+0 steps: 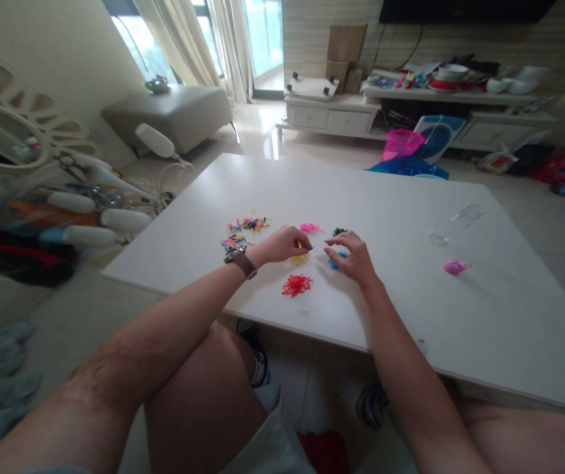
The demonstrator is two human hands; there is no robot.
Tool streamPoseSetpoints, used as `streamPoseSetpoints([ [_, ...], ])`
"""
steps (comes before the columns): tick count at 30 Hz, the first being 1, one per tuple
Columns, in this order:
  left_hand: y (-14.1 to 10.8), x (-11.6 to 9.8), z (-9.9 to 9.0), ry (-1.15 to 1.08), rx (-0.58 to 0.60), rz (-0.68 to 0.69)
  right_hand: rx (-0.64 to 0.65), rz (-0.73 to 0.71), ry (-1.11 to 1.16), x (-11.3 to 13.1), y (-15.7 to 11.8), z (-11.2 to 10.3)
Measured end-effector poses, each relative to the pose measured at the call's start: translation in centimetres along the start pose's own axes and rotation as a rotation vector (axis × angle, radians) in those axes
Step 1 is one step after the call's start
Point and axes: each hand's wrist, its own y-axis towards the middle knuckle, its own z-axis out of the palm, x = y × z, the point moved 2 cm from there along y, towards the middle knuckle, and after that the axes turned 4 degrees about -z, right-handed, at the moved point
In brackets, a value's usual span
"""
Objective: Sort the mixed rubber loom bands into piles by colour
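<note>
My left hand [290,244], with a brown watch [242,262] on its wrist, pinches small rubber bands, apparently a dark blue and a yellow one. Beneath it lies a yellow pile of bands [299,260], partly covered by the hand. My right hand [354,257] holds nothing; its thumb and fingers are apart over a blue pile [334,261]. Just beyond the right fingers is a black pile [340,232]. A pink pile [311,228] lies past the left hand, and a red pile [297,285] nearer me. Mixed-colour bands [249,224] are spread left of the hands.
The white table [401,316] reaches past both hands. On its right stand a pink object [455,266] and a clear container [467,215]. Left of the table is a lamp with white shades [125,220]. A pink basket [402,144] is beyond the far edge.
</note>
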Motion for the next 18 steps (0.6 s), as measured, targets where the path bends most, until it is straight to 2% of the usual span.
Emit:
streamPoseSetpoints([
  [5, 0.2, -0.4, 0.4, -0.036, 0.014, 0.026, 0.047, -0.033, 0.124, 1.1, 0.0, 1.0],
  [9, 0.3, -0.9, 0.4, -0.018, 0.035, 0.031, 0.043, -0.051, 0.138, 1.3, 0.1, 0.8],
  [15, 0.6, -0.8, 0.2, 0.007, 0.007, 0.002, -0.057, 0.120, 0.052, -0.5, 0.1, -1.0],
  [18, 0.7, -0.6, 0.2, -0.040, 0.011, -0.033, -0.048, 0.156, 0.020, -1.6, 0.1, -1.3],
])
